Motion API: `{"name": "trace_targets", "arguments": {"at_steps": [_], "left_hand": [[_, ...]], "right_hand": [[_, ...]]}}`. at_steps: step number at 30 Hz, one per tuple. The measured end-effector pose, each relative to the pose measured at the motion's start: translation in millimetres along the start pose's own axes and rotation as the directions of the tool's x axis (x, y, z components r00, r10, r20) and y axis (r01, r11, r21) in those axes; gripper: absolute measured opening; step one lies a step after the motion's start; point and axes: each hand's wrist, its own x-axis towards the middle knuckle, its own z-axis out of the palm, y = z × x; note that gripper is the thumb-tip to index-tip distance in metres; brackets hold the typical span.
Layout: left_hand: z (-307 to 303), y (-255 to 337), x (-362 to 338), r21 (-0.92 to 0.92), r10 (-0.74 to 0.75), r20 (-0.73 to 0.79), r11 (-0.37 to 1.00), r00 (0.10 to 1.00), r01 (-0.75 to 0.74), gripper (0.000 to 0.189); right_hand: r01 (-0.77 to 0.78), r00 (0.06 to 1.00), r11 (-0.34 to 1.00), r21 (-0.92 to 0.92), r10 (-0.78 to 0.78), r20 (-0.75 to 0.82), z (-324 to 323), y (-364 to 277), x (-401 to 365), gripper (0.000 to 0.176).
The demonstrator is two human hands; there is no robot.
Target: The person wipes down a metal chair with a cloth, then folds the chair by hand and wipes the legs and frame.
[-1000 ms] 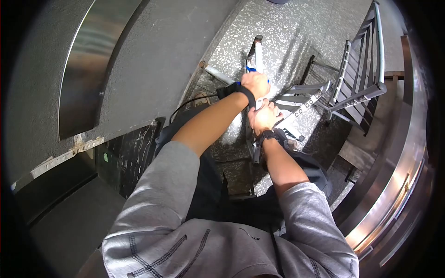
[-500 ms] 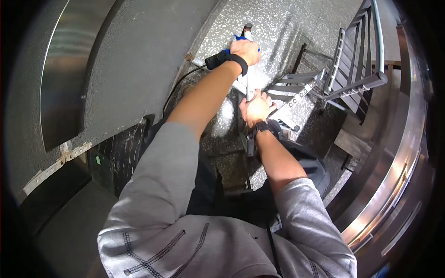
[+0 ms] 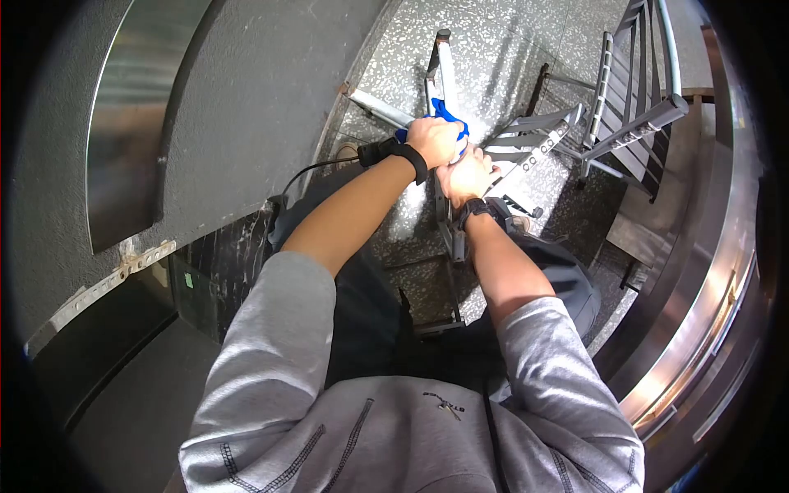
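My left hand (image 3: 438,141) is closed around a blue cloth (image 3: 448,113), which is pressed against a bar of a metal chair frame (image 3: 447,72). Right beside it, my right hand (image 3: 468,176) grips the same frame, its fingers wrapped over the metal. The two hands almost touch. One leg of the frame points away from me and ends in a dark cap; another bar (image 3: 380,108) slants off to the left. Dark slats (image 3: 522,141) with a perforated side rail lie to the right of my hands.
A slatted metal chair (image 3: 633,90) stands at the right on the speckled floor (image 3: 501,49). Along the left runs a grey wall (image 3: 271,99) with a shiny metal panel (image 3: 144,123). A curved steel counter edge (image 3: 699,312) borders the right side. A black cable (image 3: 308,168) hangs from my left wrist.
My left hand has slid the blue cloth down the bar toward me, from near the capped end to beside my right hand. My right hand keeps its hold, shifting slightly.
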Motion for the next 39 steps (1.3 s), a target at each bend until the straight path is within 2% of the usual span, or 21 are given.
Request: {"name": "trace_targets", "arguments": {"at_steps": [3,6,9,11,15,16,21,25,26,29,30,33,37,39], "left_hand": [[-7.9,-11.2,24.5,0.001,-0.281,-0.096,0.959,0.955,0.282,0.036],[-39.3,-33.2,40.2,-0.022,-0.261,-0.023,0.965,0.965,0.26,0.05],[-31.9,-23.9,37.0,0.021,-0.317,0.062,0.948,0.946,0.316,0.049],[-25.4,-19.7,23.4,-0.026,-0.236,0.077,0.971,0.969,0.238,0.042],[-2.9,-9.8,-7.7,0.056,0.131,0.027,0.99,0.991,-0.132,0.031],[-0.1,-10.9,-7.7,0.071,0.169,-0.026,0.983,0.985,-0.166,0.03],[-0.6,-6.8,-4.1,0.072,0.073,-0.134,0.995,0.988,-0.064,0.029],[-12.5,-11.9,28.4,0.018,-0.192,-0.165,0.98,0.967,0.197,0.031],[-14.4,-12.8,35.9,0.024,-0.234,-0.134,0.971,0.963,0.239,0.033],[-11.8,-7.5,37.1,0.074,-0.221,-0.139,0.97,0.965,0.232,0.033],[-10.0,-6.4,36.6,0.099,-0.17,-0.122,0.978,0.978,0.182,0.03],[-0.3,10.9,25.4,0.257,0.008,0.082,0.966,0.997,-0.029,0.026],[-9.4,16.3,28.6,0.23,0.046,0.126,0.97,0.991,-0.074,0.023],[-10.7,7.6,47.2,0.273,-0.027,0.09,0.962,0.996,0.001,0.021]], "right_hand": [[0.006,1.0,1.0,-0.02,-0.006,0.003,-4.2,-1.5,-1.0,0.055],[0.008,1.0,1.0,-0.006,-0.008,-0.03,-3.5,-2.5,-1.4,0.05],[0.008,1.0,1.0,0.001,-0.008,0.006,-10.8,-1.9,-1.1,0.051],[0.027,1.0,1.0,0.0,-0.027,-0.002,-10.4,-1.8,-1.1,0.052],[0.036,0.998,0.999,0.012,-0.036,-0.042,-6.7,-1.3,-3.7,0.053],[0.031,0.999,0.999,0.019,-0.03,-0.042,-7.8,-2.2,-3.2,0.053],[0.043,0.999,0.999,-0.01,-0.043,-0.027,-4.4,1.4,-2.5,0.052],[0.026,0.998,1.0,-0.011,-0.026,-0.05,-1.9,-0.6,-0.5,0.051],[0.031,0.998,0.999,-0.015,-0.032,-0.052,-2.2,-1.0,-1.3,0.05],[0.038,0.998,0.999,-0.021,-0.039,-0.053,-3.7,0.9,-2.6,0.05],[0.042,0.998,0.999,-0.015,-0.042,-0.049,-2.3,2.2,-3.0,0.051],[0.057,0.997,0.998,-0.008,-0.057,-0.046,2.4,2.8,-1.8,0.052],[0.024,0.996,1.0,0.014,-0.023,-0.081,7.1,1.7,0.1,0.054],[0.039,0.994,0.999,0.026,-0.036,-0.1,4.3,0.6,-2.7,0.051]]}}
